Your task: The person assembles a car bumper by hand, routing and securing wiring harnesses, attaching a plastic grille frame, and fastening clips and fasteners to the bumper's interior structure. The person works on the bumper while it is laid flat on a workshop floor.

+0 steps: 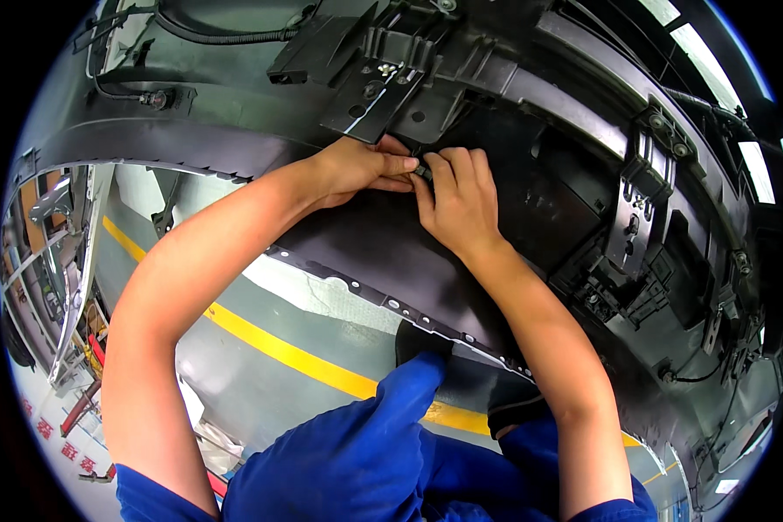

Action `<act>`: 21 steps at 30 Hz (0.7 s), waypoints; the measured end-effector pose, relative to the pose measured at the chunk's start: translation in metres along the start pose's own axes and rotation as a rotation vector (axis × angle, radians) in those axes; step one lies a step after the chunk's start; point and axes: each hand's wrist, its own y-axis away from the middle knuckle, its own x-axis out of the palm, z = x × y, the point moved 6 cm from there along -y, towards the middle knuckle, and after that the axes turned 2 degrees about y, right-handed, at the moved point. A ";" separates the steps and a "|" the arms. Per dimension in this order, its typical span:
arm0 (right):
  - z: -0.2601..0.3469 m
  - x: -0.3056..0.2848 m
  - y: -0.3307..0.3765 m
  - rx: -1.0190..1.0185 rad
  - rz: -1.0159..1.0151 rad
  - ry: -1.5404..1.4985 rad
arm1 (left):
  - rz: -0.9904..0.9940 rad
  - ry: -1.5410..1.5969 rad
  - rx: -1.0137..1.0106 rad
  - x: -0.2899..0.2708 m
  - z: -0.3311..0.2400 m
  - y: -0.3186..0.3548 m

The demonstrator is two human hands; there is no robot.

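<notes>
My left hand [363,170] and my right hand [461,196] meet over the inner side of a large black plastic car bumper [383,239]. Between their fingertips is a small dark part [422,170], perhaps a plug or clip. Both hands pinch it, and the fingers cover most of its shape. Just above the left hand, a black bracket [370,100] with holes and a white paint line is fixed to the bumper. A dark hollow of the bumper [531,187] lies to the right of my right hand.
A ribbed black cable [222,36] runs along the far left, above a small round sensor [158,99]. Another bracket [631,222] stands out at right. The bumper's holed edge [391,304] faces me. Below are a grey floor with a yellow line [296,358] and a parts rack [56,261].
</notes>
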 end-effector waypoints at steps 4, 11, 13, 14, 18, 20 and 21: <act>-0.005 0.000 0.000 -0.042 0.008 -0.014 | 0.032 0.013 0.016 0.005 -0.003 0.001; -0.007 0.004 -0.003 -0.053 0.031 -0.054 | 0.013 0.034 0.035 0.007 -0.006 0.005; -0.009 0.003 -0.003 -0.056 0.029 -0.055 | -0.050 0.047 0.045 0.010 -0.009 0.008; -0.009 0.005 -0.004 -0.066 0.023 -0.053 | -0.052 0.051 0.047 0.010 -0.008 0.006; -0.008 0.004 -0.006 -0.078 -0.011 -0.053 | -0.055 0.053 0.054 0.006 -0.004 0.002; -0.008 0.004 -0.005 -0.072 0.015 -0.052 | -0.025 0.051 0.051 0.004 -0.003 0.001; -0.008 0.004 -0.005 -0.071 0.028 -0.051 | 0.005 0.052 0.046 0.003 -0.003 0.001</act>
